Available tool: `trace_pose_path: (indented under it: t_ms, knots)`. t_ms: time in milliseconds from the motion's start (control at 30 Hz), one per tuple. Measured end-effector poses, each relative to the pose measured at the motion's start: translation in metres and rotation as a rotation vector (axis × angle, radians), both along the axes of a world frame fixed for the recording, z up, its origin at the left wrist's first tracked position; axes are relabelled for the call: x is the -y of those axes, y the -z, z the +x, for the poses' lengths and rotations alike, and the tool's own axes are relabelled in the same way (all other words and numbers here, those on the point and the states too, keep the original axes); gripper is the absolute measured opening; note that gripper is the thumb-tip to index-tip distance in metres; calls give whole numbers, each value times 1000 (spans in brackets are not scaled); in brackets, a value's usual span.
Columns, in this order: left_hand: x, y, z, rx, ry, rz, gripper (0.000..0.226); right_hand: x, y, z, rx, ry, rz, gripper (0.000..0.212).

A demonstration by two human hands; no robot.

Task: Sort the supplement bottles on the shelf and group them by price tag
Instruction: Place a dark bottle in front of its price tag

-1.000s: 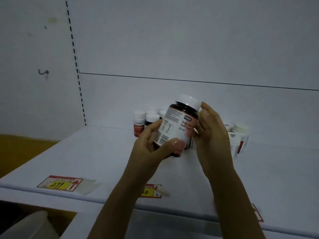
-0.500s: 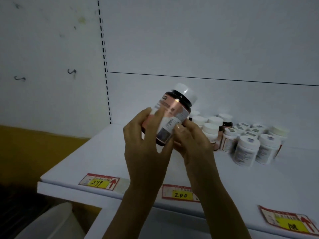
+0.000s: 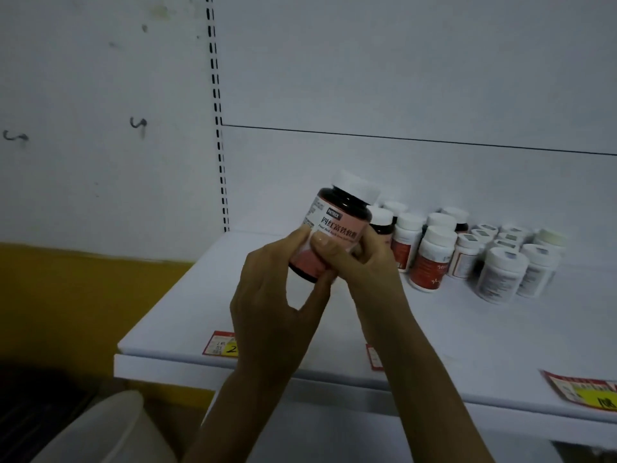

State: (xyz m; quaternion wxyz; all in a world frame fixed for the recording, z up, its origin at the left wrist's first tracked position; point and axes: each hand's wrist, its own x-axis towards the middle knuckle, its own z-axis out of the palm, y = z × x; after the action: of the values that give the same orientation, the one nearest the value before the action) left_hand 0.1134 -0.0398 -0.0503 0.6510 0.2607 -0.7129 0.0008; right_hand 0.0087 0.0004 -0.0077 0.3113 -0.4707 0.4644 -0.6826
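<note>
Both hands hold one dark supplement bottle [image 3: 337, 225] with a pink label and a white cap, tilted, above the white shelf [image 3: 187, 315]. My left hand [image 3: 270, 302] grips its lower left side. My right hand [image 3: 360, 262] grips its lower right side, thumb across the label. Several white-capped bottles [image 3: 467, 252] stand clustered at the back right of the shelf. Price tags lie along the front edge: one [image 3: 218, 344] partly behind my left wrist, one [image 3: 374, 357] behind my right forearm, one [image 3: 584, 392] at the far right.
A white back panel with a slotted upright [image 3: 218, 135] rises behind the shelf. A yellow band [image 3: 83, 295] runs along the wall at left. A pale rounded object [image 3: 100, 429] sits low at the bottom left.
The bottle has been turned in my hands, so its pink front label now faces me. The view has shifted left, so the cluster sits further right.
</note>
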Motion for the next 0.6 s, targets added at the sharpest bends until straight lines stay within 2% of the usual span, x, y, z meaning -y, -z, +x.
trace_pose_path:
  t_ms: [67,200,333,433,600]
  knots:
    - [8,1,18,36,11,77,56,10,1,10,-27,10,13,51]
    - [31,4,65,187,6,274,62,35,10,33,-99,7,99,63]
    - [62,17,117,354,16,545,72,58,27,60,-161,-27,229,61]
    - [76,23,133,463,154,652,70,69,39,79,-220,-39,260,57]
    - [90,25,134,424,406,747,60,73,54,86,-260,25,271,51]
